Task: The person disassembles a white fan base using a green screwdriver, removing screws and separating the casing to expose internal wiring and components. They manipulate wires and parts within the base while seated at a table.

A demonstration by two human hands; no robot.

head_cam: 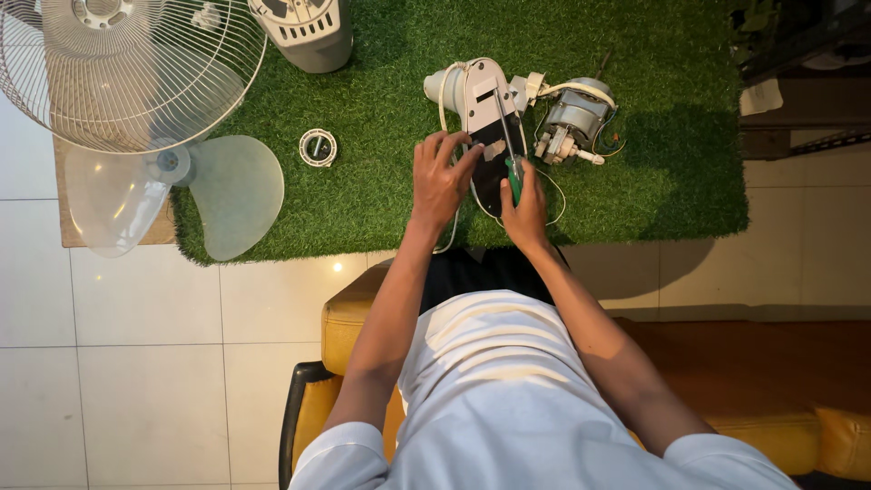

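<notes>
Green-handled screwdriver point(510, 154) gripped in the right hand point(526, 210), its shaft laid on a white fan housing point(479, 109).

Right-hand fingers are closed round the handle; the left hand point(440, 180) rests spread-fingered on the housing's dark lower plate, holding nothing itself. This housing lies on a green artificial-grass mat point(671, 172), with a bare motor point(573, 122) and its wires just beside it. Farther left lie a small white ring point(318, 147), a clear fan blade point(231, 195) and a wire fan guard point(127, 73).
</notes>
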